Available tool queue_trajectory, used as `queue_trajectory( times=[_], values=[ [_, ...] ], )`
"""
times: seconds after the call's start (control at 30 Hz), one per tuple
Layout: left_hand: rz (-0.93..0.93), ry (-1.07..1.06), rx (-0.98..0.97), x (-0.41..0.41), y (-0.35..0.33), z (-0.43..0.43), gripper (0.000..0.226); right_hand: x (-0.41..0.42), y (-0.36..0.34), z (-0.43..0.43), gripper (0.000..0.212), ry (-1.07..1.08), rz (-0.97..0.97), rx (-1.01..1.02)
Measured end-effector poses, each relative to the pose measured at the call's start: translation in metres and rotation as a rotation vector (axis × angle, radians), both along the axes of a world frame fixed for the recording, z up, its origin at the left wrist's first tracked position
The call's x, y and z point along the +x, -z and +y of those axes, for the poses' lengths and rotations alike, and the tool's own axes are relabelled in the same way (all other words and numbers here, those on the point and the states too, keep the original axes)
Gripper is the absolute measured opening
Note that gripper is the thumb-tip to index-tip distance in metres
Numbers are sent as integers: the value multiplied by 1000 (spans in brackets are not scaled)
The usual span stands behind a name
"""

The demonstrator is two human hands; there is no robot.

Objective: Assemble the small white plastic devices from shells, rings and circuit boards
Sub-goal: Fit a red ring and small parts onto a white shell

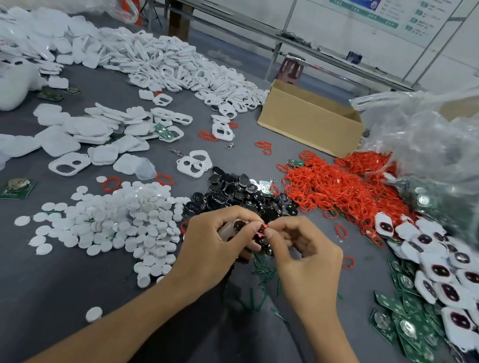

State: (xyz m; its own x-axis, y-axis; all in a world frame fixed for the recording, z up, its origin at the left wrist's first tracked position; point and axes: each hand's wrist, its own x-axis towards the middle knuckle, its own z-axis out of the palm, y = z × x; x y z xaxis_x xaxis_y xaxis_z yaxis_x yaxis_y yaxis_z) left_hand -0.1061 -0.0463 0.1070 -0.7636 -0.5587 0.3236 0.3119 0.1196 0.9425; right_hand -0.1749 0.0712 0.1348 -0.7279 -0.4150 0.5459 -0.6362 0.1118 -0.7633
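Note:
My left hand grips a small white shell with a dark round part in it, just above the grey table. My right hand pinches a red ring against the shell's right edge. The fingertips of both hands meet there and hide most of the piece. Behind my hands lies a heap of black parts. A big pile of red rings spreads to the right. Green circuit boards and assembled white devices lie at the far right.
White round discs are heaped left of my hands. White shells and frames cover the far left. An open cardboard box stands at the back, clear plastic bags to its right. Green offcuts lie under my wrists.

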Motion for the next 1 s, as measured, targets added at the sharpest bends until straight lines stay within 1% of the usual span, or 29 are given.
queue_trajectory(
  times=[0.1,0.17,0.2,0.27,0.33,0.37,0.43,0.5,0.57,0.63,0.7,0.77,0.9,1.0],
  values=[
    [-14,14,-1,0,0,0,13,1,-2,2,22,-57,-85,-37],
    [-22,25,14,1,-1,1,15,0,-3,3,24,-76,-104,-38],
    [-25,36,48,1,-2,2,14,0,-3,3,25,-68,-104,-35],
    [-43,72,197,1,-3,2,13,-1,-4,3,31,-24,-100,-39],
    [-96,130,363,-1,-3,1,21,-1,-3,2,38,32,-74,-42],
    [-123,165,415,-1,-3,0,28,0,-2,1,39,53,-53,-37],
    [-143,236,465,-2,-3,1,40,1,0,0,37,76,9,-21],
    [-122,264,486,-2,-2,3,47,2,3,-2,29,81,120,-4],
    [-102,217,522,-3,-2,2,45,4,6,-3,22,72,217,19],
    [-85,172,568,-2,-2,-1,35,4,8,-3,19,75,275,48],
    [-94,186,551,0,-4,-2,23,5,9,-3,17,84,301,69],
    [-103,241,520,2,-4,-1,17,6,10,-4,17,96,322,75],
    [-132,316,518,2,-6,2,21,7,11,-5,18,136,284,43],
    [-154,326,518,1,-5,2,25,6,13,-4,20,105,272,57]
  ],
)
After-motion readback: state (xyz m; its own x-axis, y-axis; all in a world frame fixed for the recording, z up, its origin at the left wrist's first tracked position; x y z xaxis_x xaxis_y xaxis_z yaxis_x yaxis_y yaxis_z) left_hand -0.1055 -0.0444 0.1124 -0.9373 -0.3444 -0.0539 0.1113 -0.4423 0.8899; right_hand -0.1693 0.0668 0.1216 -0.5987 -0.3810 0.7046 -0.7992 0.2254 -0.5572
